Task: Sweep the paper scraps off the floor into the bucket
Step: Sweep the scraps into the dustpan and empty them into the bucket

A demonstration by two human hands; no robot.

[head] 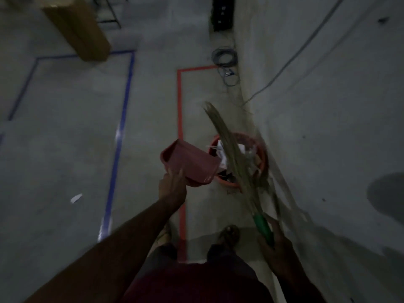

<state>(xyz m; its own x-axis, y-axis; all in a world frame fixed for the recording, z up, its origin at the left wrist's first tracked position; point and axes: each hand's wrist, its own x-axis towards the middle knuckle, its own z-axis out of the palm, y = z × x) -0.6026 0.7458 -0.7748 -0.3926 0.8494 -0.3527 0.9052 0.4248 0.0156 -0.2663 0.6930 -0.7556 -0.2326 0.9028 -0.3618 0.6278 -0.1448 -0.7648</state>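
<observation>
Dim room with a grey concrete floor [65, 149], seen from above my own arms. A blue tape outline [122, 127] runs far to the left of my left hand [172, 186]; a red-orange tape line [180, 110] passes just beyond and beneath that hand and continues back between my feet. A grey wall [328, 106] rises on the far side of my right hand [276, 243], with a thin cable [306, 44] trailing along it.

My left hand grips the near edge of a pink plastic dustpan [190, 162], fingers curled round it, the pan tilted toward a round orange plastic bucket [262, 154] that stands on the floor just to the right of this hand, close to the wall. White paper scraps [220, 149] lie inside the bucket. My right hand is clamped round the green handle of a straw broom [227, 149], whose bristles slant up and across the bucket opening, partly hiding its contents.

One white paper scrap [76, 197] lies on the floor well to the left of my left hand. Farther ahead of both hands: a coil of grey cable [225, 60], a tall brown cardboard box [76, 29], and a dark unit [222, 14] against the wall. The view is blurred.
</observation>
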